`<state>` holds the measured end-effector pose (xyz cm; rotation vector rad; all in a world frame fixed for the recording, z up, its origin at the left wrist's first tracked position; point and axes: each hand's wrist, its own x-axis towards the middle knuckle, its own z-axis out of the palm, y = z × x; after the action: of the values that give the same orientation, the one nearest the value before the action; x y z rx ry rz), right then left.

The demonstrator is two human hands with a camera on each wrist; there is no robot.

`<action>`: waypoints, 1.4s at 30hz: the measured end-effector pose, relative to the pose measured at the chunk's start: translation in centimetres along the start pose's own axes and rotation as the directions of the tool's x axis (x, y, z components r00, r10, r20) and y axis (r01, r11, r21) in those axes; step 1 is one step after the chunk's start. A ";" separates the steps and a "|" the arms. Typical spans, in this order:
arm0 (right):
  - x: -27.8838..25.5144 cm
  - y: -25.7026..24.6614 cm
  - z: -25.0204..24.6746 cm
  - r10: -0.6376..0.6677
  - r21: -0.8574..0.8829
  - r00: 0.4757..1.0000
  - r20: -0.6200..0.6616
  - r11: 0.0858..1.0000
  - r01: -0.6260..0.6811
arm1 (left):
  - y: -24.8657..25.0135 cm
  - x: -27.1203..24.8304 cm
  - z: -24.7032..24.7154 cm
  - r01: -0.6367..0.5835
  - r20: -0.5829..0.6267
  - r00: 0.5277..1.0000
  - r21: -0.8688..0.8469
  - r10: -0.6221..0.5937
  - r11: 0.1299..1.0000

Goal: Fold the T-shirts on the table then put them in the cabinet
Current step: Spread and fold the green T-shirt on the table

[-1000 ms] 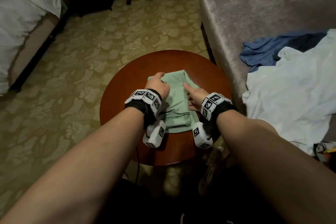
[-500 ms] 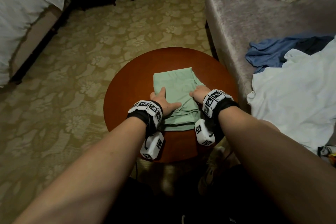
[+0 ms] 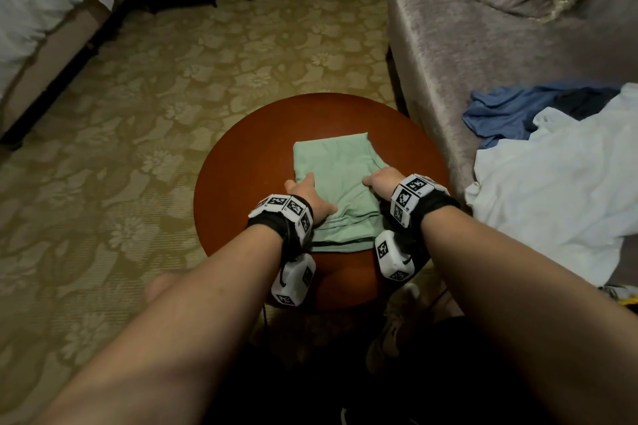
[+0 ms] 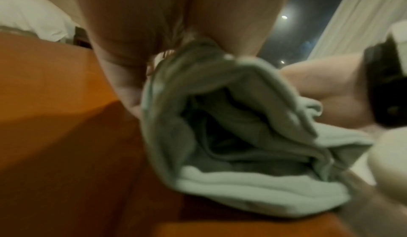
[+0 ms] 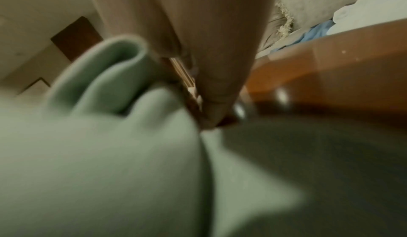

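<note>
T-shirts: one green [image 3: 340,183] folded on table [image 3: 241,190] | two hands gripping it

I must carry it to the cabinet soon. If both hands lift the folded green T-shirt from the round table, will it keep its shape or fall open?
The green T-shirt is probably floppy: the left wrist view shows its near layers gaping loosely. It likely unfolds unless the left hand and right hand support it from its sides. It looks light, and may slide easily on the glossy table.
</note>
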<state>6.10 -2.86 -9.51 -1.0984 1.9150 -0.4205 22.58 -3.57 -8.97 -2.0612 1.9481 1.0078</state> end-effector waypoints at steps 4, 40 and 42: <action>-0.1 -0.5 0.3 -0.107 -0.122 0.940 -0.325 0.990 0.071 | -0.7 0.9 -1.7 -0.132 -0.073 0.986 0.172 0.146 0.976; -1.0 -3.0 2.0 0.193 -0.187 0.978 -0.080 0.961 -0.205 | -5.8 1.9 -0.1 0.051 -0.092 0.995 0.121 -0.040 0.991; -1.0 -2.9 1.7 0.195 -0.227 0.978 -0.071 0.952 -0.207 | -5.9 2.2 -0.3 0.030 -0.082 0.997 0.144 -0.019 0.989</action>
<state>9.28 -3.45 -8.06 -1.0337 2.1350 -0.1102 28.05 -4.64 -11.92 -2.0692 1.9648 0.7648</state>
